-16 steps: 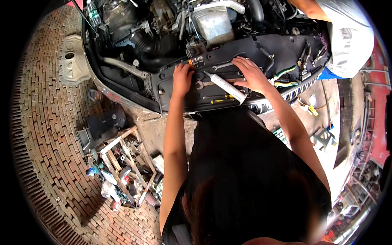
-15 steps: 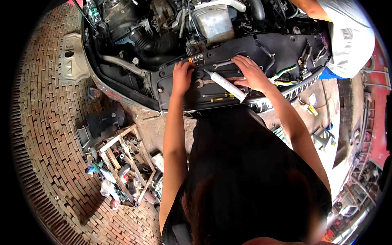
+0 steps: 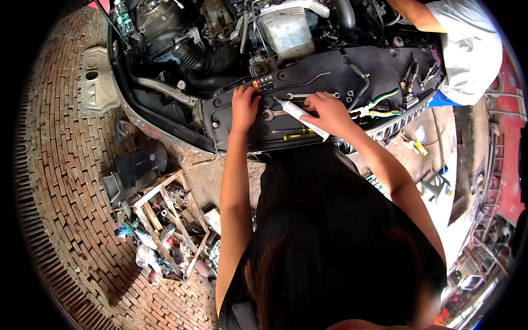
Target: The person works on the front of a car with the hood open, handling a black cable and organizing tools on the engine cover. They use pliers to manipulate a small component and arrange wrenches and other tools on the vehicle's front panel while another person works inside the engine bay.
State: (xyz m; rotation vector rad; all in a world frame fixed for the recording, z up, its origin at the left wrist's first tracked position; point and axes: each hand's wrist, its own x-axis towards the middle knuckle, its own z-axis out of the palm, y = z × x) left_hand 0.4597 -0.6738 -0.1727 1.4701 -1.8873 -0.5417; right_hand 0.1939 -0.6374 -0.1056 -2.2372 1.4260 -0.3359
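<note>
My left hand (image 3: 245,107) rests on the black plastic panel (image 3: 228,124) at the front of the engine bay, fingers bent and holding nothing. My right hand (image 3: 329,113) is over the tools, thumb and fingers apart, the thumb against a white nozzled tube (image 3: 297,112). The tube lies slantwise across an open-ended wrench (image 3: 269,114), whose far end is hidden under the hand. Just beyond the fingers lies a smaller combination wrench (image 3: 297,95). A yellow-and-black screwdriver (image 3: 294,136) lies nearer me.
Green-handled pliers (image 3: 383,98) and a dark hose (image 3: 360,88) lie to the right on the panel. A person in a white shirt (image 3: 467,52) leans in at the far right. The engine (image 3: 289,33) is ahead; a wooden crate of parts (image 3: 159,192) stands lower left.
My right hand has let go of the combination wrench and drawn nearer me, over the tube. That wrench now lies straighter across the panel. My left hand has stayed in place.
</note>
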